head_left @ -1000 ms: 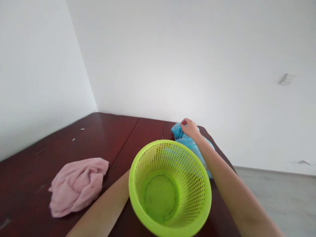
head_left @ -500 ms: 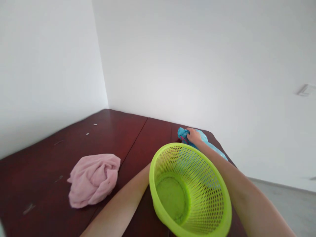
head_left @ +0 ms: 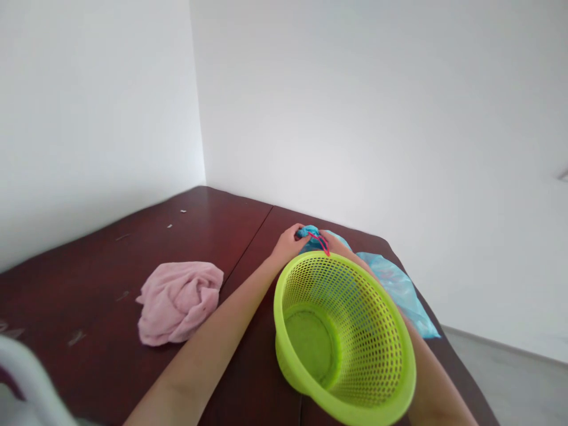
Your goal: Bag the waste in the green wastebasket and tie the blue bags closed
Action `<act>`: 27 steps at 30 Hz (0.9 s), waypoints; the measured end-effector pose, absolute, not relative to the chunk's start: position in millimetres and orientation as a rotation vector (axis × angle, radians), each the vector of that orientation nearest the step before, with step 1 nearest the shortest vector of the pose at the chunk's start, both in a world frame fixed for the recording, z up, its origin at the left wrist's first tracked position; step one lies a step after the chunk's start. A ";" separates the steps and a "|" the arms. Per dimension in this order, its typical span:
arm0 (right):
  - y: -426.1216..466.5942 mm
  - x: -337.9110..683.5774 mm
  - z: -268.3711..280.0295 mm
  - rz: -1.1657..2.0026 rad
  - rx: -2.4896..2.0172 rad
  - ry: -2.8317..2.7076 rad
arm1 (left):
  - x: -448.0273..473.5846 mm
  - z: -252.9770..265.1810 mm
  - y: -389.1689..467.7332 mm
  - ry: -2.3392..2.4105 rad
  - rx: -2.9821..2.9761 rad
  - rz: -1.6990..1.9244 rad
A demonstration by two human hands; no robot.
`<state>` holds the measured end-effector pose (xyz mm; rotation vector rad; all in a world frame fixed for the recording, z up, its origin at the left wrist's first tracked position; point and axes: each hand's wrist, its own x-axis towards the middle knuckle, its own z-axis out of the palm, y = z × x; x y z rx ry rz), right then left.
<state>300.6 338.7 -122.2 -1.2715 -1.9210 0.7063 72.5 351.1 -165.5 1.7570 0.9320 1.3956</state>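
Note:
Behind the basket, my left hand [head_left: 289,242] is closed on the gathered end of a light-blue plastic bag [head_left: 394,284]. My right hand [head_left: 333,244], partly hidden by the basket rim, also grips the bunched plastic, close to the left one. A thin red string [head_left: 323,243] hangs in a loop from the bunched part. The rest of the bag spreads limply to the right, past my right forearm. Between my forearms sits an empty lime-green plastic mesh basket [head_left: 310,346], tilted toward me.
A crumpled pink cloth [head_left: 180,305] lies on the dark red table [head_left: 248,367], left of my left forearm. Small white scraps [head_left: 183,211] dot the far table. A curved white object [head_left: 31,378] shows at the lower left. White walls border the table's far sides.
My left hand has come out from behind the basket to the bunched bag. My right hand has drawn the bag's gathered end leftward, and more of the bag shows at right.

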 end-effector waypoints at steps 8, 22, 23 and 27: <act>318.0 292.0 -110.0 0.734 -0.917 -1.555 | 55.4 -109.2 330.3 0.878 2.117 1.415; 313.7 288.0 -131.9 0.847 -0.876 -1.612 | 58.9 -93.0 314.6 0.840 2.044 1.139; 313.8 286.0 -133.9 0.862 -0.883 -1.613 | 59.1 -93.3 314.4 0.866 2.052 1.120; 319.8 281.2 -141.0 0.893 -0.917 -1.606 | 58.2 -98.1 317.5 0.919 2.038 1.084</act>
